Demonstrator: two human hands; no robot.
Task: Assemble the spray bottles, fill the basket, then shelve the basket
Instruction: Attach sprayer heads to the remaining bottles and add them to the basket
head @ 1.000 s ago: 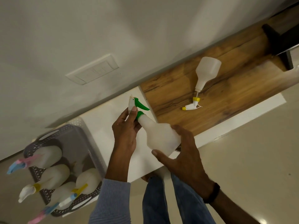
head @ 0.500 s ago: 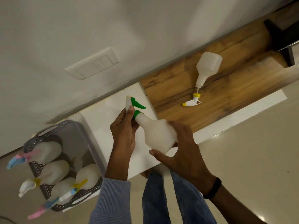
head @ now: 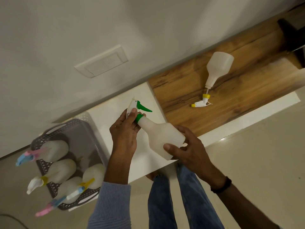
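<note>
Head view: left grip pinches green sprayer, right grip holds bottle.

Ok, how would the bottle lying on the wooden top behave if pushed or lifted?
Probably light: the bottle looks translucent and empty. Lying on its side, it may roll if nudged. Its yellow spray head sits off the neck, joined only by the tube, so it could slip out when lifted.
</note>
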